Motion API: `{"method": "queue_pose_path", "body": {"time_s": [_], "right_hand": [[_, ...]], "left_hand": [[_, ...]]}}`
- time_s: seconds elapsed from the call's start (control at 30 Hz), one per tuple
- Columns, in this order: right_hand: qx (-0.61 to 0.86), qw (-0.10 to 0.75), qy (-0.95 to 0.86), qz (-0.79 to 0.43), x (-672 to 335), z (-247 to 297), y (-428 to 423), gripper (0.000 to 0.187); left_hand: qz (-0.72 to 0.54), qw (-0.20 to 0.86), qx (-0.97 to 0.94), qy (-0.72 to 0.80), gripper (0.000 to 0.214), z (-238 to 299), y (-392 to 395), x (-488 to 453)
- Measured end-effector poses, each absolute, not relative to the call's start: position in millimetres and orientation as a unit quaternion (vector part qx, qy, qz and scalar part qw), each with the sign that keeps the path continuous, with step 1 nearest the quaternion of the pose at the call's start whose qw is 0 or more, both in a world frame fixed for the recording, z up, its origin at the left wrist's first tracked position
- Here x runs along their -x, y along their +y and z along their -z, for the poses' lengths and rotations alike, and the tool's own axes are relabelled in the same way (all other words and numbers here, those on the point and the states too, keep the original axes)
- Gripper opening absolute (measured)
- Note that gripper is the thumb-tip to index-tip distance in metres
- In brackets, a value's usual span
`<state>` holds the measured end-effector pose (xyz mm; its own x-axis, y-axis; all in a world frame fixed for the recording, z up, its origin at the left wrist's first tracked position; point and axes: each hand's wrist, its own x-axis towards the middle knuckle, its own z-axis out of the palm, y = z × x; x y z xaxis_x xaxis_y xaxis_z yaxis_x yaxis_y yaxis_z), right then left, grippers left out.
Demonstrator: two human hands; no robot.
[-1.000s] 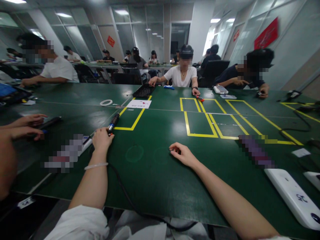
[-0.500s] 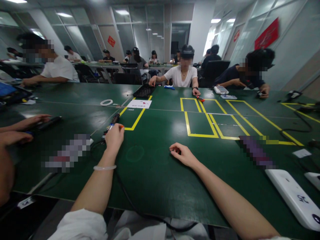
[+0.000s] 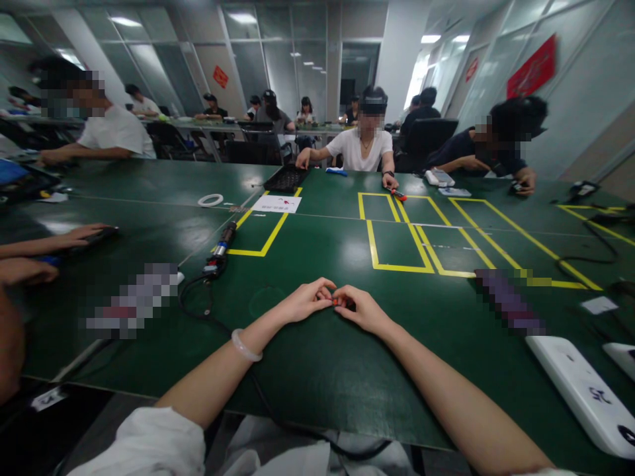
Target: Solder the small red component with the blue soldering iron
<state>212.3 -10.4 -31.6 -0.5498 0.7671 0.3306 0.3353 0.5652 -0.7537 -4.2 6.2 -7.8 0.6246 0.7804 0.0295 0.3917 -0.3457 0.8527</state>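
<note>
My left hand, with a pale bracelet at its wrist, reaches in over the green table. Its fingertips are pinched together at a small orange piece, too small to name. My right hand is curled, its fingertips meeting those of the left at the same spot; what lies inside its fingers is mostly hidden. Left of both hands lies a black cylindrical tool with silver, blue and red parts, joined to a black cable.
A white sheet and a black tray lie ahead by yellow tape outlines. A white power bank is at right. Opposite, a co-worker's hand is on a red-handled tool. Another person's hands are at left.
My left hand has moved right and nearer, away from the black cylindrical tool, carrying the orange piece to my right hand. The right hand has stayed nearly still.
</note>
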Motion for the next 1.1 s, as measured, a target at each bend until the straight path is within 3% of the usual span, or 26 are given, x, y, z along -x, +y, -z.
{"method": "queue_pose_path", "body": {"time_s": [0.33, 0.43, 0.77, 1.1], "right_hand": [[0.361, 0.344, -0.797, -0.34, -210.3, 31.5, -11.3, 0.011], [0.371, 0.355, -0.786, -0.345, -210.7, 31.4, -10.3, 0.011], [0.371, 0.362, -0.798, -0.308, -213.0, 33.4, -7.8, 0.012], [0.371, 0.354, -0.774, -0.371, -213.2, 30.9, -8.0, 0.017]], "left_hand": [[-0.246, 0.514, -0.743, 0.353, 0.029, 6.8, 6.3, 1.4], [-0.256, 0.51, -0.743, 0.351, 0.02, 7.4, 6.3, 2.6], [-0.258, 0.436, -0.776, 0.375, 0.018, 8.0, 2.9, -1.9], [-0.263, 0.447, -0.766, 0.381, 0.022, 6.4, 1.5, -2.6]]}}
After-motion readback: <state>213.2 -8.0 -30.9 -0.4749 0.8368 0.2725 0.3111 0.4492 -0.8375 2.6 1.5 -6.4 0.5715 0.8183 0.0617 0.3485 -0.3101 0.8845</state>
